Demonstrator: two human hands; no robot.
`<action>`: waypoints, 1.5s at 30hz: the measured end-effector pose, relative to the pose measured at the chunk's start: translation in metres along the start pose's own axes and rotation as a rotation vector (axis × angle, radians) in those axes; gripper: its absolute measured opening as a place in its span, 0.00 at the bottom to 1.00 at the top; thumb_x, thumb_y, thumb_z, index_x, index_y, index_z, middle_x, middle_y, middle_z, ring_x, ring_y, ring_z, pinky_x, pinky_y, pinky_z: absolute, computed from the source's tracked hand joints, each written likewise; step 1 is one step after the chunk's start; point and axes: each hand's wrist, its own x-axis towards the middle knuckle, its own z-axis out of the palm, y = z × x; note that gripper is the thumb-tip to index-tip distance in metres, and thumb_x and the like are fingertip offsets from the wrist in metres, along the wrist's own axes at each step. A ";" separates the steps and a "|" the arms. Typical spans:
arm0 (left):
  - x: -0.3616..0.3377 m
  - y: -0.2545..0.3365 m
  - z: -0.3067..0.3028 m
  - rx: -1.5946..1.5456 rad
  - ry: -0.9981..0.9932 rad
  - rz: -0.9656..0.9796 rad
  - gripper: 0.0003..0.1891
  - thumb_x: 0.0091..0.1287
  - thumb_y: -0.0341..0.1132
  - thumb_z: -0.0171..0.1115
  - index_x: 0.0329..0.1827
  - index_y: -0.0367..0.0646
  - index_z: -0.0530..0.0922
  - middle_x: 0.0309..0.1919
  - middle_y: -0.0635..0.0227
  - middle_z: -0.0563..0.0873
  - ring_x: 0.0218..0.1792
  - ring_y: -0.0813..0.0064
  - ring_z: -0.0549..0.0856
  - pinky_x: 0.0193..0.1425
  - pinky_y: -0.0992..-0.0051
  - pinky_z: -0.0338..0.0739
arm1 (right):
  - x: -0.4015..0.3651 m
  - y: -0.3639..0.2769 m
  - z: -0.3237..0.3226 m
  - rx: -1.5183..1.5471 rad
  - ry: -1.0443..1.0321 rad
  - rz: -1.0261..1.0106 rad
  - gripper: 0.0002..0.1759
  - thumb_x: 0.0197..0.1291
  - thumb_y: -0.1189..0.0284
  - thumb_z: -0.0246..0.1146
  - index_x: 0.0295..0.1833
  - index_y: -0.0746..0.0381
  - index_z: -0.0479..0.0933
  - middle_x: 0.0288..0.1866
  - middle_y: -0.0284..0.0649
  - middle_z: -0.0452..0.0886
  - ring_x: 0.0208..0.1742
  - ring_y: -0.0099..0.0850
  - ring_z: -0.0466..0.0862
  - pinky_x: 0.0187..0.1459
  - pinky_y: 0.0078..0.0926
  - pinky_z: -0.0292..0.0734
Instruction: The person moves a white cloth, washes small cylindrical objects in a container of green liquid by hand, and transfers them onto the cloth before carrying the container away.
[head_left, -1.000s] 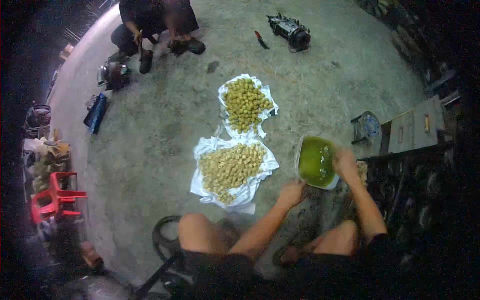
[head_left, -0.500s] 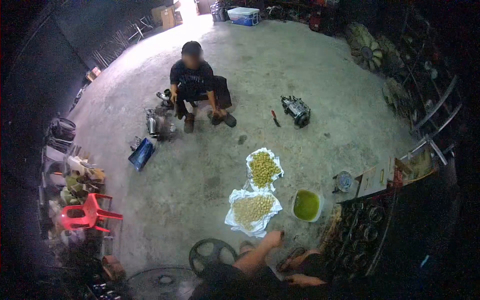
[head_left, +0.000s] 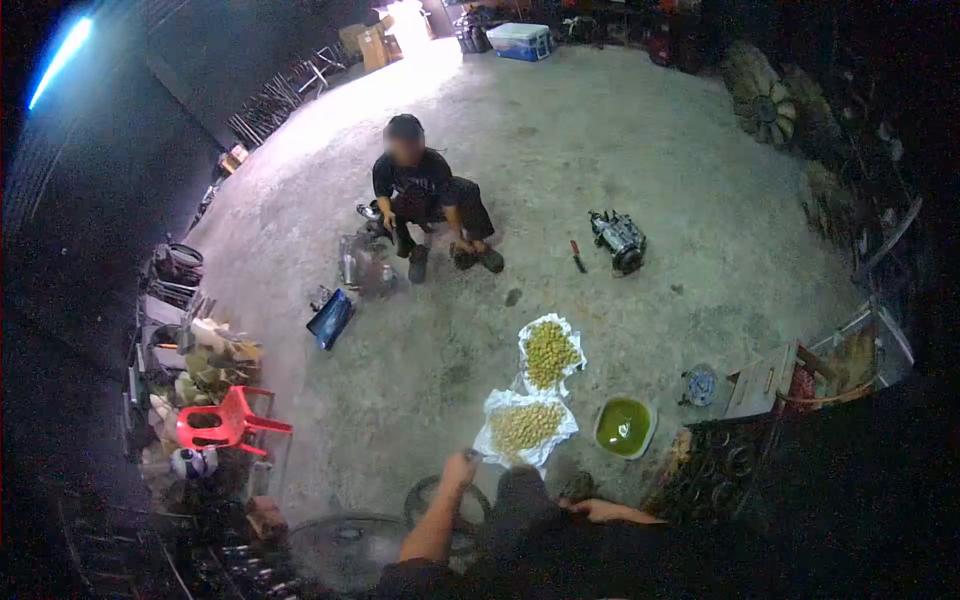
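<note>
My left hand [head_left: 460, 468] is raised at the near left edge of a white sheet [head_left: 484, 443], its fingers closed; whatever it may hold is too small to make out. Pale yellowish small round pieces [head_left: 527, 427] lie heaped on that sheet. Just beyond, a second white sheet [head_left: 577, 366] carries a pile of greener-yellow round pieces [head_left: 550, 355]. My right hand [head_left: 597, 510] is low beside my knee, its fingers blurred and partly dark. To the right of the sheets stands a white tub [head_left: 652, 430] of green-yellow liquid [head_left: 622, 425].
A person [head_left: 425, 195] squats ahead beside metal machine parts [head_left: 362, 262] and a blue dustpan-like piece [head_left: 331, 320]. A red-handled tool [head_left: 578, 256] lies near an engine part [head_left: 620, 240]. A red plastic chair [head_left: 230, 420] is at left, wooden boxes [head_left: 765, 380] at right.
My left hand has moved left, from near the tub to the near sheet's left edge. My right hand is higher in view. The whole view has shifted, bringing a ceiling light into sight.
</note>
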 end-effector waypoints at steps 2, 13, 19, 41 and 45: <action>-0.020 0.001 0.016 -0.019 -0.021 -0.045 0.19 0.66 0.46 0.58 0.55 0.46 0.82 0.46 0.49 0.87 0.49 0.49 0.86 0.53 0.56 0.79 | -0.024 -0.005 -0.017 0.096 -0.062 0.153 0.23 0.61 0.68 0.61 0.62 0.63 0.78 0.59 0.49 0.83 0.57 0.43 0.83 0.62 0.40 0.76; 0.026 0.026 0.076 -0.119 -0.411 -0.453 0.22 0.66 0.50 0.60 0.51 0.41 0.85 0.41 0.57 0.89 0.41 0.61 0.88 0.48 0.63 0.81 | -0.028 0.055 -0.197 0.088 0.009 0.602 0.25 0.57 0.70 0.64 0.63 0.58 0.79 0.55 0.47 0.85 0.55 0.38 0.84 0.58 0.38 0.78; 0.220 0.106 0.096 0.057 -0.507 -0.338 0.21 0.64 0.50 0.65 0.46 0.40 0.86 0.34 0.62 0.89 0.31 0.68 0.86 0.37 0.67 0.80 | 0.022 0.043 -0.380 0.019 -0.084 0.779 0.24 0.59 0.69 0.63 0.63 0.57 0.78 0.55 0.49 0.84 0.55 0.41 0.83 0.57 0.40 0.78; 0.503 0.672 0.044 0.110 -0.238 0.248 0.22 0.69 0.48 0.57 0.60 0.47 0.79 0.49 0.47 0.86 0.53 0.46 0.83 0.59 0.51 0.75 | 0.156 0.087 -0.915 -0.426 -0.413 0.540 0.20 0.65 0.67 0.58 0.62 0.56 0.76 0.55 0.54 0.81 0.56 0.50 0.82 0.55 0.47 0.78; 0.431 0.630 0.195 -0.372 0.022 -0.206 0.34 0.72 0.57 0.51 0.71 0.39 0.71 0.69 0.42 0.73 0.70 0.47 0.72 0.74 0.56 0.63 | 0.168 0.138 -1.061 -0.746 -0.595 0.392 0.20 0.64 0.68 0.59 0.62 0.57 0.76 0.55 0.54 0.81 0.55 0.51 0.82 0.55 0.48 0.77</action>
